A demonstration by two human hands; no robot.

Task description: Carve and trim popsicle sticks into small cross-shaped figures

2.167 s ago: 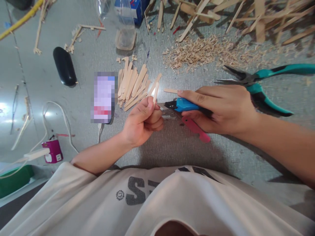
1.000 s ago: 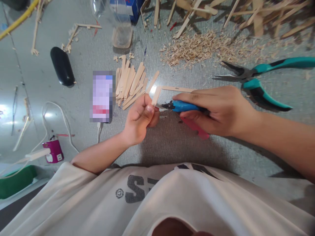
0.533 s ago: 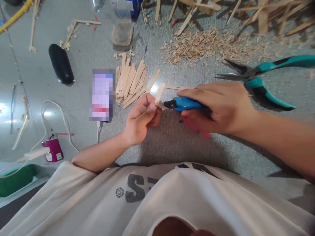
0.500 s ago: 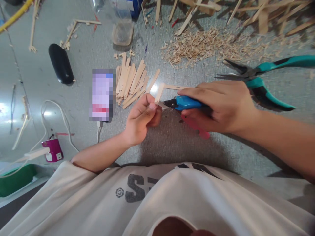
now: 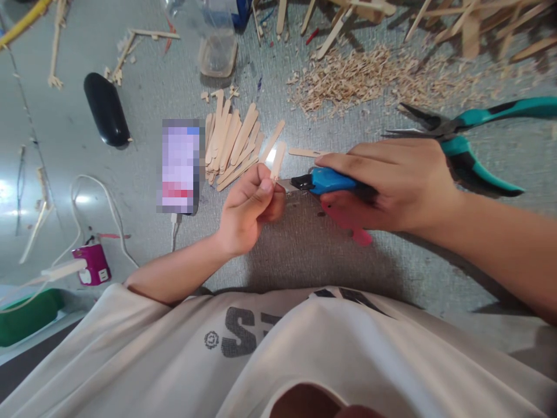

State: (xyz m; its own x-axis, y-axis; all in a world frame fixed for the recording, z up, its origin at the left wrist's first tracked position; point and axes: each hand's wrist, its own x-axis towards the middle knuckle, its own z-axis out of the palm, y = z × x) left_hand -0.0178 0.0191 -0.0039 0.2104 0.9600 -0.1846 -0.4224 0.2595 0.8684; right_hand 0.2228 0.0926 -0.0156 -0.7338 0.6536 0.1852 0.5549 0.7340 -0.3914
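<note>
Between thumb and fingers, my left hand [image 5: 248,209] pinches a short popsicle stick [image 5: 277,161], its rounded end pointing up and away from me. My right hand [image 5: 391,186] is wrapped round a blue and black utility knife [image 5: 328,181]. The knife's blade [image 5: 286,186] points left and reaches the lower end of the stick at my left fingertips; whether it touches the wood is hard to tell. A flat pink piece [image 5: 348,217] lies under my right hand. Just beyond the knife, another stick [image 5: 307,152] with a small slot rests on the table.
A pile of popsicle sticks [image 5: 230,136] lies beside a phone [image 5: 178,165] on a cable. Wood shavings [image 5: 348,78] spread behind. Teal-handled pliers [image 5: 461,130] lie right, near my right hand. A black case [image 5: 107,109], a purple adapter [image 5: 91,264] and a clear container [image 5: 218,55] are also on the table.
The stick in my left hand has shifted slightly left and now leans a little more upright. My right hand with the knife has barely moved.
</note>
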